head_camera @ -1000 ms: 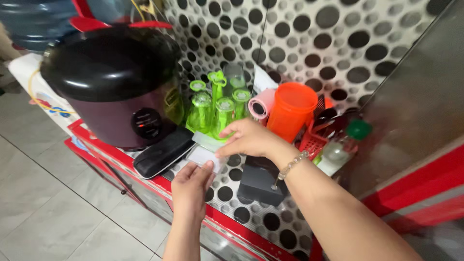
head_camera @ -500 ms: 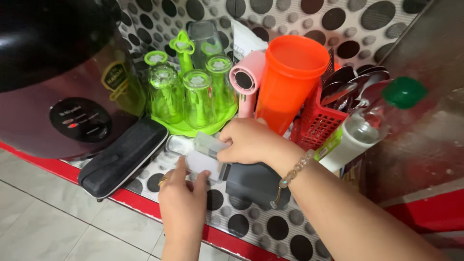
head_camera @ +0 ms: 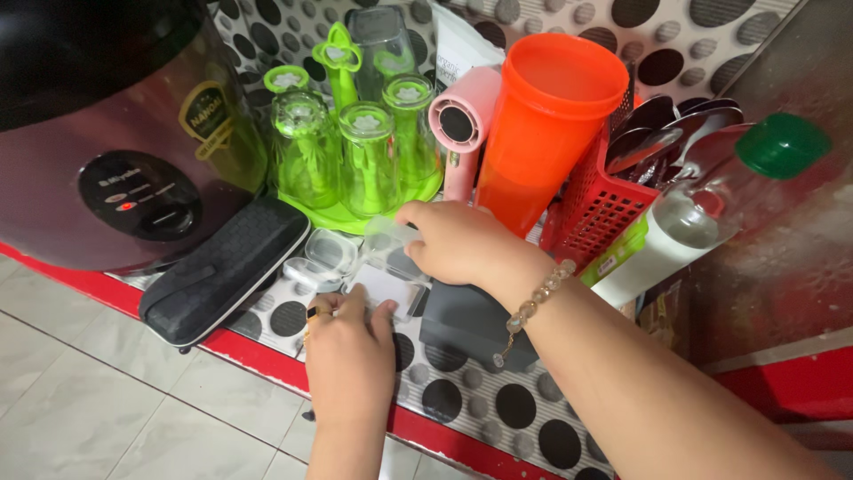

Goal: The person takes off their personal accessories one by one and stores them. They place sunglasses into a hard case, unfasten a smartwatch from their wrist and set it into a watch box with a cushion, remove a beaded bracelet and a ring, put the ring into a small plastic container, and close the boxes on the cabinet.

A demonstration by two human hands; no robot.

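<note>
Fingers of both hands, left hand at six o'clock and right hand at two, pinch a clear plastic case, likely light, stiff, slippery, best gripped by its edges.

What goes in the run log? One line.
left hand: steadies clear plastic box | right hand: lifts its lid | beside: black case

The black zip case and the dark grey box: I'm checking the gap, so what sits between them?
Head view: a clear plastic container, held by left hand and right hand.
</note>
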